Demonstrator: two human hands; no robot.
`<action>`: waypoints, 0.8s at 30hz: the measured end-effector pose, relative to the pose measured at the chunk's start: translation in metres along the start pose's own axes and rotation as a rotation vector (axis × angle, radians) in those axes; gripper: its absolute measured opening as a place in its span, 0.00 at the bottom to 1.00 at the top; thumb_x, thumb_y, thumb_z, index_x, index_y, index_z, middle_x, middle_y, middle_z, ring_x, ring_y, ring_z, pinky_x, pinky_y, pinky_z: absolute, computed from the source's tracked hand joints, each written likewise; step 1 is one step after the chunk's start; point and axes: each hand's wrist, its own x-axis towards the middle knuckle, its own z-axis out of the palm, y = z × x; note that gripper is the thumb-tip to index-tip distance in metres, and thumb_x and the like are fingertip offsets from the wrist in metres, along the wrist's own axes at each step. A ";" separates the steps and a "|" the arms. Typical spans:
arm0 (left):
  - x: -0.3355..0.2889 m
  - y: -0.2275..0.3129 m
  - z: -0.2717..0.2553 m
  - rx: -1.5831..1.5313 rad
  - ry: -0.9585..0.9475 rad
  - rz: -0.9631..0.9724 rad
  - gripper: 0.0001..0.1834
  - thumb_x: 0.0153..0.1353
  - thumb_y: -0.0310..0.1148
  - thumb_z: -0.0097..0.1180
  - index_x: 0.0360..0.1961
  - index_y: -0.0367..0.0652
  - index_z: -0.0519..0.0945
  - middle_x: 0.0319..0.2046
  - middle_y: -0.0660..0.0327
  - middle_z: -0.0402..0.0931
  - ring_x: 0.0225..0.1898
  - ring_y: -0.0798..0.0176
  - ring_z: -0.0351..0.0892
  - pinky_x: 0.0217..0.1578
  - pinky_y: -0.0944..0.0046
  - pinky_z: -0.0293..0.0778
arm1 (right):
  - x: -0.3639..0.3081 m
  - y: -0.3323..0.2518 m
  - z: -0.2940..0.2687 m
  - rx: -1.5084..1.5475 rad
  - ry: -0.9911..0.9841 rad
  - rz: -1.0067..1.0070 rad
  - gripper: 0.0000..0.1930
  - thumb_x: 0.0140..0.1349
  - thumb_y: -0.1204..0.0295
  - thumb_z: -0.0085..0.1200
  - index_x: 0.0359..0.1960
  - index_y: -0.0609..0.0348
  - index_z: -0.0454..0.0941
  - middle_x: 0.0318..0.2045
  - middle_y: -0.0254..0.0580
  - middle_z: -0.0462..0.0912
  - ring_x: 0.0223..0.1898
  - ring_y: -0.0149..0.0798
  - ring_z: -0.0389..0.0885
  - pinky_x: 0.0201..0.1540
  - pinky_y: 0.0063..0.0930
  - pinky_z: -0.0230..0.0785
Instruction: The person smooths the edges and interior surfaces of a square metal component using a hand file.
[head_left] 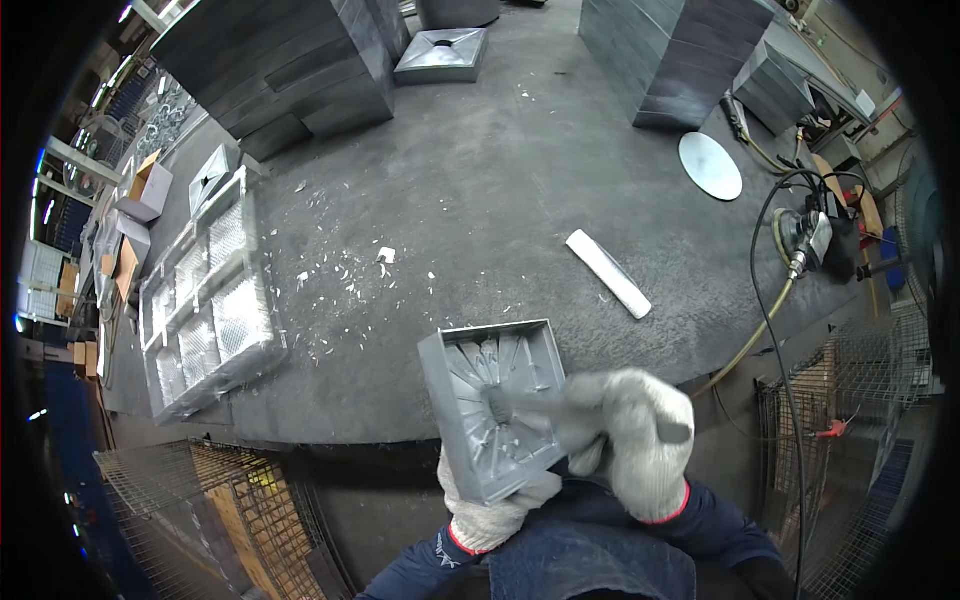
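A shallow grey sheet-metal box (432, 380) is tilted toward me over the near edge of the table. Inside it, ribs or folds fan out around a round centre, with pale bits lying among them. My left hand (492, 515), in a white knit glove with a red cuff, grips the box from below at its near side. My right hand (645, 440), gloved the same way, is curled at the box's right side. A blurred, slim grey shape reaches from its fingers toward the box's centre; I cannot make out what it is.
White scraps (387, 256) litter the dark table (480, 200). A long white strip (608, 275) lies beyond the box. Grey block stacks (290, 70) stand at the back. On the left is a plastic-wrapped panel frame (215, 300); on the right, a disc (711, 166) and a hosed power tool (803, 235).
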 end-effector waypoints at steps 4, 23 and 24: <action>0.002 -0.005 0.000 0.111 0.042 0.086 0.35 0.53 0.41 0.87 0.60 0.38 0.87 0.47 0.57 0.92 0.43 0.54 0.96 0.45 0.53 0.91 | 0.006 0.006 0.001 -0.115 0.178 -0.055 0.17 0.90 0.67 0.59 0.57 0.74 0.89 0.39 0.44 0.96 0.34 0.30 0.90 0.37 0.30 0.86; 0.072 0.056 -0.063 -1.030 -0.223 -0.839 0.48 0.75 0.40 0.70 0.86 0.25 0.63 0.76 0.40 0.79 0.72 0.42 0.88 0.74 0.43 0.88 | 0.045 0.015 -0.034 -0.511 -0.277 -0.481 0.13 0.67 0.80 0.69 0.52 0.65 0.95 0.38 0.48 0.94 0.38 0.43 0.95 0.42 0.39 0.86; 0.077 0.058 -0.061 -1.028 -0.223 -0.818 0.48 0.74 0.40 0.70 0.86 0.25 0.63 0.75 0.41 0.80 0.72 0.43 0.88 0.74 0.42 0.88 | 0.046 0.014 -0.037 -0.475 -0.283 -0.456 0.12 0.67 0.80 0.71 0.52 0.65 0.94 0.37 0.47 0.93 0.37 0.44 0.94 0.42 0.38 0.86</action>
